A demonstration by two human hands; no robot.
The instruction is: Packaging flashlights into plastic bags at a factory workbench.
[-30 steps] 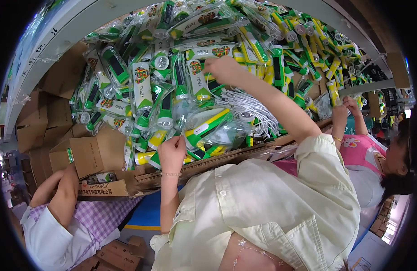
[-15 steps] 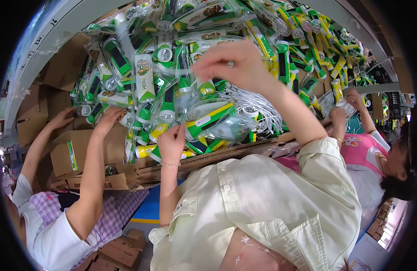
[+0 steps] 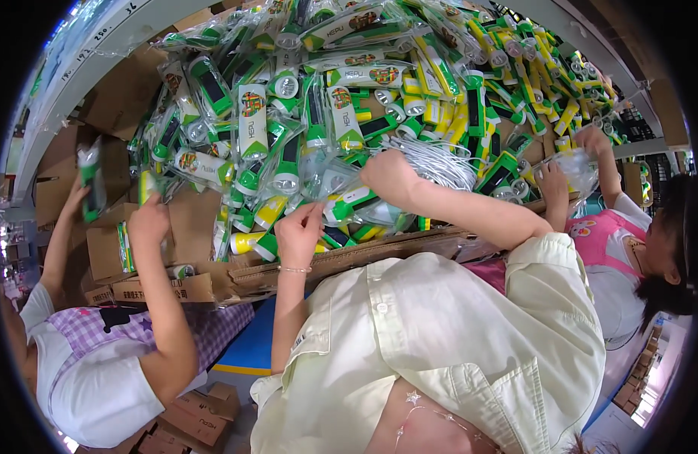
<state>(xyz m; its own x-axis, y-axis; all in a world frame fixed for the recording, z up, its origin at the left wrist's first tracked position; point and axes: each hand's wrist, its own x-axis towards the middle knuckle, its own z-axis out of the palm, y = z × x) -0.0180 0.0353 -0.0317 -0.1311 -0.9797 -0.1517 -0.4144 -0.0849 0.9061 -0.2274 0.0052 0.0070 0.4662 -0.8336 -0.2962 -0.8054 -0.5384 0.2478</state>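
The flashlight heap (image 3: 252,125) seems contained by a cardboard edge (image 3: 356,256). Just beyond lies a bagged flashlight (image 3: 352,201), left end pinched by the left hand (image 3: 297,233), probably for steadiness; the right hand (image 3: 390,175) hides its fingers, grip unclear.

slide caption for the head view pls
Left hand pinching a bagged green-and-yellow flashlight, right hand close by, white cables beyond.

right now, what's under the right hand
A green and yellow flashlight and clear plastic show at its edge; what the right hand covers cannot be seen.
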